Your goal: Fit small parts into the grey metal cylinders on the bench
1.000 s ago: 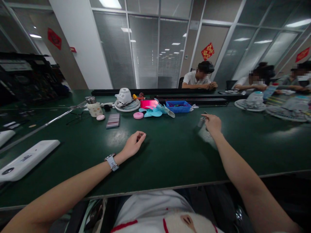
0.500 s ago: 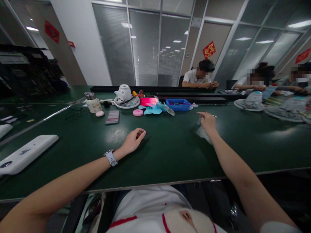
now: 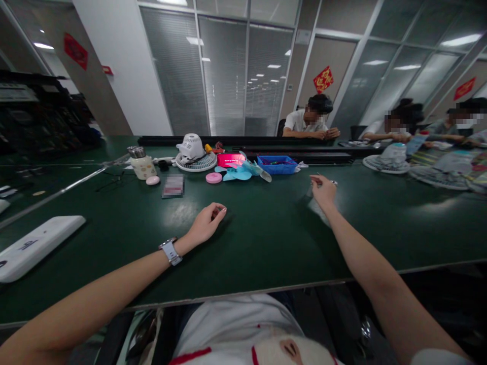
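Hands on green bench (image 3: 266,238)
Left hand (image 3: 205,224) loosely curled, empty — right hand (image 3: 324,190) pinching a thin metal pin (image 3: 330,181); bare room between.

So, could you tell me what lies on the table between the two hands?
Nothing: in the head view only bare green table separates the left hand from the right hand.

The bench (image 3: 266,228) is dark green. Far on it sit a white fan (image 3: 194,154), pale blue fan blades (image 3: 239,172), a pink round cap (image 3: 213,178) and a blue tray (image 3: 277,165). The watch (image 3: 170,251) strap on the left wrist is white, and the shirt (image 3: 243,329) is white with red lines.
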Available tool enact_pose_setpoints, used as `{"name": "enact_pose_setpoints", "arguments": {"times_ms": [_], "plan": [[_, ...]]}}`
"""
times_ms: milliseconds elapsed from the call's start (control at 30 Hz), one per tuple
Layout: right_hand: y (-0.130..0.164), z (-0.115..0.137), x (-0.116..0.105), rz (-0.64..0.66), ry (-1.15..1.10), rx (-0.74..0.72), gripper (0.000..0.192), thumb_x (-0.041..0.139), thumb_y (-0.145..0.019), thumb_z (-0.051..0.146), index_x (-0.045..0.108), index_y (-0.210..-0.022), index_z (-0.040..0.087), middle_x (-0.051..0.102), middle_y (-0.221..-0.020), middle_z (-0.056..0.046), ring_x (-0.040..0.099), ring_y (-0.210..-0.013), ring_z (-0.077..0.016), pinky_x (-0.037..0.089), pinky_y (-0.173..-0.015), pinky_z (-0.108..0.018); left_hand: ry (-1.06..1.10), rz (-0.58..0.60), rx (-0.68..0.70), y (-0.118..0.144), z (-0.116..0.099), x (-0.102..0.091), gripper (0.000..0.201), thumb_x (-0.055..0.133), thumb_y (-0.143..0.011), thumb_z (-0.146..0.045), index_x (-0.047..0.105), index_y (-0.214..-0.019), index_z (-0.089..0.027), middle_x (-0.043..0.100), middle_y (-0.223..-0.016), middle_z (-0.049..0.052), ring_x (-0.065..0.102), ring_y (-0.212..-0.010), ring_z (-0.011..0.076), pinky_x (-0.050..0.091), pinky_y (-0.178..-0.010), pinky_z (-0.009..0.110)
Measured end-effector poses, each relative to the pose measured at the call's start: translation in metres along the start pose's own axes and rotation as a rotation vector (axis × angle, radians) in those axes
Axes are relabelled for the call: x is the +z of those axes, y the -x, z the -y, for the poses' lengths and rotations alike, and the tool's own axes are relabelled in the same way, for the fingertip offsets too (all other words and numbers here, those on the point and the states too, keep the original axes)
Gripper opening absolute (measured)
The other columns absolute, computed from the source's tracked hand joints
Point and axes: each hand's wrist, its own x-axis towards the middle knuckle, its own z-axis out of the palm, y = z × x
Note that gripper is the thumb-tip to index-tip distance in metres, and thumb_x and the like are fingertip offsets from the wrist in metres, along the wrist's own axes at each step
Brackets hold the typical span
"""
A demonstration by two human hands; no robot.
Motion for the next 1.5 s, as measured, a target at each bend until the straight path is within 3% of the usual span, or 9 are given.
{"name": "enact_pose_setpoints", "arguments": {"times_ms": [567,667,767,867,1000,1233,1333,1400,1500], "plan": [[0.001,-0.004,0.002,-0.059,0.044,0.129,0.030,0.055,-0.081,0.026,0.073,-0.103,0.017,0.075,-0.098,-0.011,0.068,-0.093,-0.0255,0.049,-0.089,-0.039,0.010,0.003,-0.019,0.001,-0.004,0.000,0.037,0.045,-0.093,-0.050,0.061,-0.107,-0.020,0.065,-0.095,0.006,0.061,-0.086,0.0196,0.049,-0.076,0.034],[0.002,-0.008,0.004,-0.072,-0.043,0.291,0.031,0.063,-0.079,0.030,0.072,-0.105,0.017,0.074,-0.100,-0.011,0.069,-0.091,-0.0241,0.051,-0.087,-0.038,0.014,0.000,-0.020,0.001,-0.002,0.000,0.037,0.046,-0.093,-0.050,0.061,-0.108,-0.020,0.064,-0.095,0.006,0.060,-0.086,0.0195,0.048,-0.076,0.033],[0.003,-0.015,0.009,-0.021,-0.181,0.520,0.034,0.073,-0.073,0.035,0.071,-0.100,0.014,0.074,-0.090,-0.010,0.070,-0.082,-0.0223,0.054,-0.081,-0.036,0.015,-0.002,-0.014,0.001,-0.001,0.000,0.038,0.045,-0.093,-0.051,0.061,-0.109,-0.020,0.064,-0.096,0.005,0.059,-0.086,0.0191,0.047,-0.076,0.033],[0.005,-0.018,0.012,0.032,-0.313,0.602,0.037,0.083,-0.063,0.030,0.070,-0.093,0.012,0.073,-0.083,-0.009,0.070,-0.079,-0.0216,0.056,-0.076,-0.033,-0.034,0.007,0.011,0.001,-0.002,-0.002,0.038,0.042,-0.094,-0.051,0.064,-0.092,-0.020,0.062,-0.088,0.004,0.058,-0.083,0.0190,0.044,-0.075,0.033],[0.005,-0.011,0.010,0.026,-0.398,0.634,0.036,0.085,-0.056,0.021,0.070,-0.088,0.013,0.074,-0.082,-0.007,0.070,-0.079,-0.0209,0.057,-0.074,-0.032,-0.089,0.024,0.037,0.001,-0.007,-0.005,0.046,0.039,-0.094,-0.050,0.055,-0.063,-0.020,0.057,-0.076,0.003,0.056,-0.077,0.0188,0.041,-0.073,0.033],[0.004,-0.004,0.008,0.013,-0.364,0.725,0.034,0.081,-0.060,0.015,0.071,-0.092,0.013,0.075,-0.090,-0.008,0.071,-0.086,-0.0208,0.056,-0.084,-0.034,-0.001,0.007,-0.034,0.002,-0.009,-0.005,0.033,0.041,-0.088,-0.034,0.055,-0.062,-0.019,0.061,-0.089,0.005,0.058,-0.083,0.0192,0.043,-0.079,0.033],[0.010,0.019,0.012,0.034,-0.389,0.631,0.038,0.082,-0.061,0.021,0.070,-0.096,0.013,0.075,-0.095,-0.010,0.071,-0.092,-0.0230,0.056,-0.087,-0.036,0.017,0.010,-0.020,0.003,-0.008,-0.005,0.033,0.040,-0.088,-0.031,0.054,-0.061,-0.019,0.060,-0.093,0.004,0.058,-0.085,0.0185,0.044,-0.080,0.033],[0.022,0.052,0.019,0.102,-0.503,0.523,0.042,0.083,-0.061,0.027,0.069,-0.099,0.013,0.075,-0.099,-0.012,0.071,-0.095,-0.0240,0.056,-0.088,-0.038,0.026,0.010,0.011,0.003,-0.008,-0.004,0.036,0.040,-0.090,-0.032,0.053,-0.059,-0.019,0.060,-0.092,0.004,0.058,-0.085,0.0181,0.043,-0.080,0.032],[0.057,0.117,0.027,0.359,-0.751,0.370,0.047,0.083,-0.063,0.034,0.067,-0.103,0.014,0.075,-0.103,-0.013,0.072,-0.096,-0.0242,0.055,-0.092,-0.041,0.058,-0.011,0.076,0.002,-0.012,-0.004,0.040,0.041,-0.094,-0.039,0.057,-0.063,-0.019,0.060,-0.088,0.004,0.058,-0.086,0.0176,0.043,-0.081,0.031]]}}
